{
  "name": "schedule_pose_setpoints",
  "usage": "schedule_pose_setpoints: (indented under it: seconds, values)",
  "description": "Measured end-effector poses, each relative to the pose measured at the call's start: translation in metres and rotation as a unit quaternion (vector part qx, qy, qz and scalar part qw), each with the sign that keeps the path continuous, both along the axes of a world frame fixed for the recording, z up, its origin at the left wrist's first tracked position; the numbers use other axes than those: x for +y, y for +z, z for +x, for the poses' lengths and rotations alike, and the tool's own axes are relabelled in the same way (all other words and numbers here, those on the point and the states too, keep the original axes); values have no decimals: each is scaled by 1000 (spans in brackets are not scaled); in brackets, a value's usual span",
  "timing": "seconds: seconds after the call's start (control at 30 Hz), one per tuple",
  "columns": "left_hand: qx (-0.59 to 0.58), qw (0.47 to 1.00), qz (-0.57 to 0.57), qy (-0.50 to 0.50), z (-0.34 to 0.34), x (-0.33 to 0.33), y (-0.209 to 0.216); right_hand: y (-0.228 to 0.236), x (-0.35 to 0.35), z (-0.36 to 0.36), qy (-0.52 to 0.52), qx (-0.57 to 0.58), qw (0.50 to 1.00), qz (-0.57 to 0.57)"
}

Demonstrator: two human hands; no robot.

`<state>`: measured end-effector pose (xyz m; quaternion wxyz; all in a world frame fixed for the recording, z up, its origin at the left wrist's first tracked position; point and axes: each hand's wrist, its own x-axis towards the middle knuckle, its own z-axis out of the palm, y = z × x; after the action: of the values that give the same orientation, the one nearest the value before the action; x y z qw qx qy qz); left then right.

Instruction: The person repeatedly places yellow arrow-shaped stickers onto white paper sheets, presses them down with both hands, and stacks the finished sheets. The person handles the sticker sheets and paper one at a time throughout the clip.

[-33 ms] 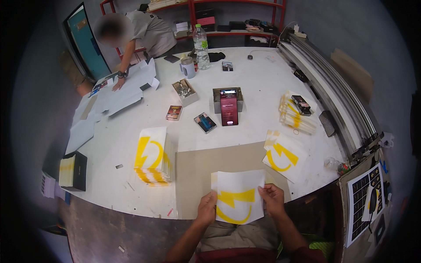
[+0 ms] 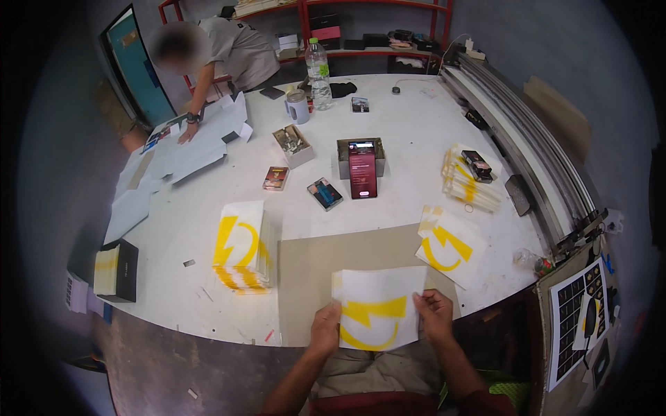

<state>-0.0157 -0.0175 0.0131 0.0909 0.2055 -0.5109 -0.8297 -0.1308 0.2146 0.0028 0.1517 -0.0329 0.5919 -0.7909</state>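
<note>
White sheets (image 2: 378,286) printed with a yellow lightning-bolt and arc design hang over the table's near edge, seemingly a few layered together. My left hand (image 2: 326,328) pinches their left edge, and my right hand (image 2: 434,315) grips the right edge near the upper corner. Beneath them a grey-brown board (image 2: 305,270) lies on the white table. A tall stack of similar printed sheets (image 2: 240,246) stands left of the board. To the right, a few loose printed sheets (image 2: 447,246) lie spread out, partly over the board's corner.
A phone (image 2: 362,173) leans on a small box beyond the board. Cigarette packs (image 2: 325,194), a mug (image 2: 297,107) and a water bottle (image 2: 318,76) stand farther back. A long metal machine (image 2: 520,145) lines the right edge. Another person (image 2: 232,55) leans over large white sheets (image 2: 208,142) at far left.
The held sheets have shifted slightly up and tilted, with their top right corner farther right. My right hand has moved a little to the right. The rest looks unchanged.
</note>
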Motion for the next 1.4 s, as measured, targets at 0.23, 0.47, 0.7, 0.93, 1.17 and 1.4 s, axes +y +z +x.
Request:
schedule_pose_setpoints:
  seconds: [0.23, 0.47, 0.7, 0.93, 1.17, 1.4]
  values:
    - [15, 1000, -8, 4, 0, -8, -9, 21, 29, -7, -23, 36, 999, 24]
    - [-30, 977, -133, -165, -4, -23, 19, 32, 37, -14, 208, -126, 966, -85]
    - [20, 923, -362, 126, -11, -17, 5, 18, 13, -26, 264, -207, 939, -75]
    - [-11, 985, -173, 17, 3, -24, -3, 7, -8, -37, 246, -217, 943, -48]
    - [-68, 992, -43, -99, -19, -29, 12, 3, -18, -44, 248, -221, 943, -5]
    - [-72, 992, 82, -67, -25, -36, 6, -11, -2, -49, 311, -72, 945, 68]
